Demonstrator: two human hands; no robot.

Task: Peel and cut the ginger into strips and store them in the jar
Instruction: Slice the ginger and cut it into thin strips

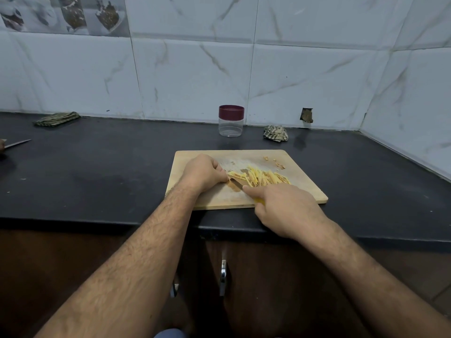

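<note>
Pale wooden cutting board (302,189) on black table (97,181). Left hand (203,173) curled, pinching a small ginger piece (231,172) at the board's 9 o'clock. Right hand (285,211) grips yellow-handled knife (238,184), forefinger along the blade. Yellow ginger strips (263,178) heaped mid-board. Clear plastic jar with maroon lid (231,120) at 12 o'clock (lid on).

We see a wall (195,76) of big white tiles with thin grey lines like marble. One tile at the top left has a picture (66,13) on it. Low down on the wall there is a small broken hole (307,115). A second tiled wall (415,93) meets it at the right corner. Below runs a long black counter (97,181), a bit shiny. Under the counter we see dark brown cupboard doors (61,264) with shiny metal handles (223,276).
</note>
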